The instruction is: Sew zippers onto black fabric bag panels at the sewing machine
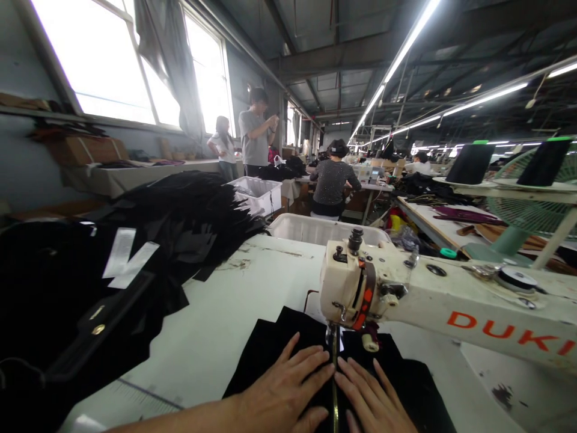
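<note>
A piece of black fabric [264, 349] lies on the white table under the head of a sewing machine [342, 288]. A gold-toothed zipper [335, 397] runs down its middle, in line with the needle area. My left hand [288, 385] rests on the fabric left of the zipper, fingers spread and fingertips beside the teeth. On the other side, my right hand [372, 394] lies on the fabric with fingers stretched toward the machine. Both hands press down without gripping. The machine head partly hides the far end of the zipper.
A large pile of black cut pieces [171, 210] covers the table's left, with white labels [128, 258] on it. Behind the table stands a white plastic bin [302, 227]. Black thread cones [469, 162] and a green fan [523, 204] stand right. Several people work farther back.
</note>
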`<state>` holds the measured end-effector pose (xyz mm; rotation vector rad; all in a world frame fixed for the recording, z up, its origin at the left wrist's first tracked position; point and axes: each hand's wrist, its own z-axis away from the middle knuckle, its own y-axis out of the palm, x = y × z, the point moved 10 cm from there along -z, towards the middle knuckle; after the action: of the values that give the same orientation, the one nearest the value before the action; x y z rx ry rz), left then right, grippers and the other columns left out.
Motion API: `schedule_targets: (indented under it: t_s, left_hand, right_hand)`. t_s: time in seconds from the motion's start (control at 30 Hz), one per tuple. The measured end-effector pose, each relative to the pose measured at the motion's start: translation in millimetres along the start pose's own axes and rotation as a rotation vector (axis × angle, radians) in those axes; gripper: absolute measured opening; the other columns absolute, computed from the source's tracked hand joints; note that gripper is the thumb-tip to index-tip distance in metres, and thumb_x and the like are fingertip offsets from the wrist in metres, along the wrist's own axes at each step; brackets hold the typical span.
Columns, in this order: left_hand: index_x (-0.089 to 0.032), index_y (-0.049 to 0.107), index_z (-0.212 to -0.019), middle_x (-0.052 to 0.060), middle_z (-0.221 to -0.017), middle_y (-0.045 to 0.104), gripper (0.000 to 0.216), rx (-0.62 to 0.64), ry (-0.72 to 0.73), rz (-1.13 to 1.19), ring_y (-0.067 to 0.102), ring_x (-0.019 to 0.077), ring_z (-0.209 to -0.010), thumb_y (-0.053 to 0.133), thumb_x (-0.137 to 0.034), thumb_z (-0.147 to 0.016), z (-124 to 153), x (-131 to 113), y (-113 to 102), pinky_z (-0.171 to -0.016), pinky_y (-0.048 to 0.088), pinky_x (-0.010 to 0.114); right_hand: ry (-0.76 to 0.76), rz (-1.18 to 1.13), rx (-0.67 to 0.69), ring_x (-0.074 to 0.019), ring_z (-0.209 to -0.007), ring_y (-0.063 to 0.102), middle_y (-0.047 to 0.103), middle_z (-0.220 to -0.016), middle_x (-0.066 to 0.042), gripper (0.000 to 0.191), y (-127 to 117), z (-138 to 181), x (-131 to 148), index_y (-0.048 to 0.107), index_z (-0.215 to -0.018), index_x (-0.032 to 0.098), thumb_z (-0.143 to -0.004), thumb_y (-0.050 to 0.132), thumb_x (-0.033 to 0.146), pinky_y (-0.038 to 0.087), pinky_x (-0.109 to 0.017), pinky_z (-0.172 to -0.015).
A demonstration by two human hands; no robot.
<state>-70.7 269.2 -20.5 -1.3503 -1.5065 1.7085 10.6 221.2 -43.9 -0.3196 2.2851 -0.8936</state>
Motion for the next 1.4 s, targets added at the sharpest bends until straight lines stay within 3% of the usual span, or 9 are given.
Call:
schedule_targets:
  t_s: [0.33,0.53,0.7,1.03,1.4]
  left_hand:
    - [-0.017,0.046,-0.138,0.012,-0.138,0.054,0.056,-0.059,0.055,-0.071,0.047,0.0273,-0.131,0.062,-0.023,-0.084,-1,-3,-5,-0.112,0.030,0.058]
    - [-0.015,0.044,-0.139,0.013,-0.141,0.051,0.059,-0.050,0.074,-0.085,0.046,0.0295,-0.132,0.062,-0.023,-0.084,0,-4,-2,-0.110,0.031,0.061]
    - [-0.015,0.044,-0.139,0.014,-0.141,0.051,0.057,0.005,0.030,-0.094,0.044,0.0286,-0.134,0.061,-0.023,-0.085,-5,-3,-2,-0.110,0.029,0.061]
    - [-0.020,0.045,-0.139,0.012,-0.139,0.052,0.058,-0.034,0.010,-0.082,0.046,0.0270,-0.133,0.062,-0.023,-0.084,-8,2,-3,-0.112,0.029,0.058]
    - [-0.015,0.045,-0.138,0.014,-0.138,0.054,0.055,-0.094,0.103,-0.162,0.050,0.0292,-0.129,0.060,-0.027,-0.087,-9,2,-1,-0.108,0.035,0.059]
  right_hand:
    - [0.004,0.066,0.031,-0.0180,-0.112,0.060,0.059,-0.129,-0.004,0.048,7,-1,2,0.061,-0.116,0.018,-0.072,0.042,0.013,0.054,-0.034,-0.083]
    - [-0.033,0.069,0.021,-0.0167,-0.112,0.060,0.060,-0.128,-0.002,0.049,7,-1,4,0.060,-0.116,0.017,-0.071,0.042,0.013,0.055,-0.031,-0.082]
    - [-0.060,0.103,0.044,-0.0185,-0.110,0.062,0.059,-0.128,-0.003,0.048,10,-3,4,0.061,-0.117,0.017,-0.073,0.041,0.014,0.059,-0.035,-0.077]
    - [-0.108,0.152,0.046,-0.0212,-0.102,0.066,0.063,-0.121,-0.002,0.044,15,-1,3,0.064,-0.118,0.018,-0.077,0.047,0.018,0.062,-0.037,-0.071]
    - [-0.150,0.148,0.013,-0.0187,-0.100,0.067,0.064,-0.120,-0.001,0.043,17,2,4,0.065,-0.116,0.018,-0.078,0.046,0.018,0.060,-0.031,-0.071]
